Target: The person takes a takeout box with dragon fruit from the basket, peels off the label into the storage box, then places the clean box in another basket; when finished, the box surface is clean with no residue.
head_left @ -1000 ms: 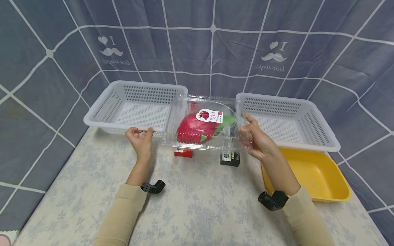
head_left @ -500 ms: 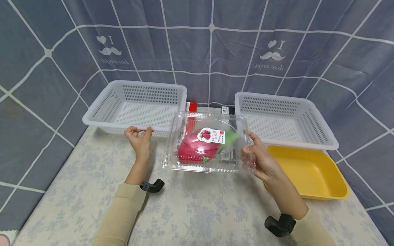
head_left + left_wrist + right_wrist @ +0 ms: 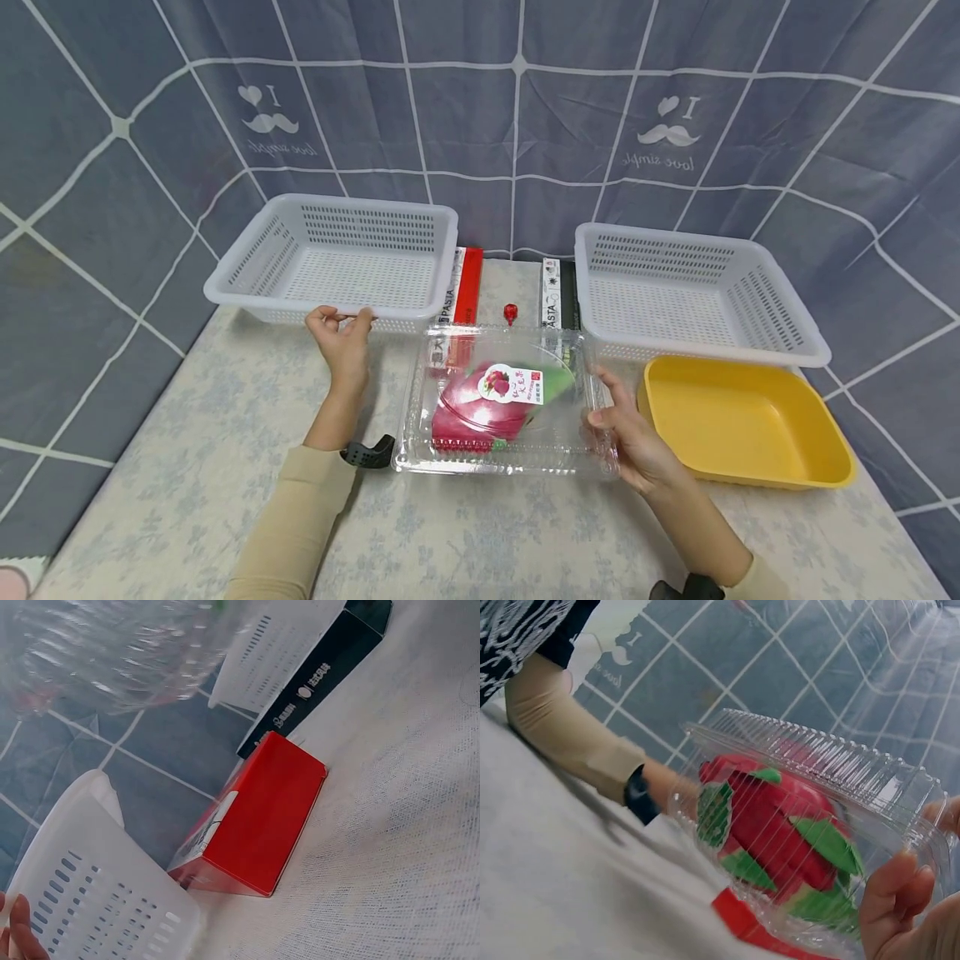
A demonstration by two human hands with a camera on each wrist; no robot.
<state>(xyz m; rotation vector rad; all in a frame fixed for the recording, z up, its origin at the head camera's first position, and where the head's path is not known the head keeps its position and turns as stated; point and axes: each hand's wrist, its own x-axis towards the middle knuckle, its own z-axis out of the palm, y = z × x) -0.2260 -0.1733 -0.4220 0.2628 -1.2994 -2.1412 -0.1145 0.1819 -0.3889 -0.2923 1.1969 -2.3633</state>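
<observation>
As my right hand point(image 3: 633, 433) curls round the clear box point(image 3: 555, 450), my left hand point(image 3: 342, 350) — fingers bent — pinches the white basket point(image 3: 341, 277) behind-left of it.

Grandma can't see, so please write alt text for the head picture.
A person's right hand holds a clear plastic box containing a red-and-green fruit; the left hand pinches a white slotted plastic basket. Another white basket and a yellow plastic tub stand at right, a long red box and long black box between the baskets.

Blue-grey curtain point(image 3: 465, 117) with white grid lines behind a pale floral tablecloth point(image 3: 480, 537)
</observation>
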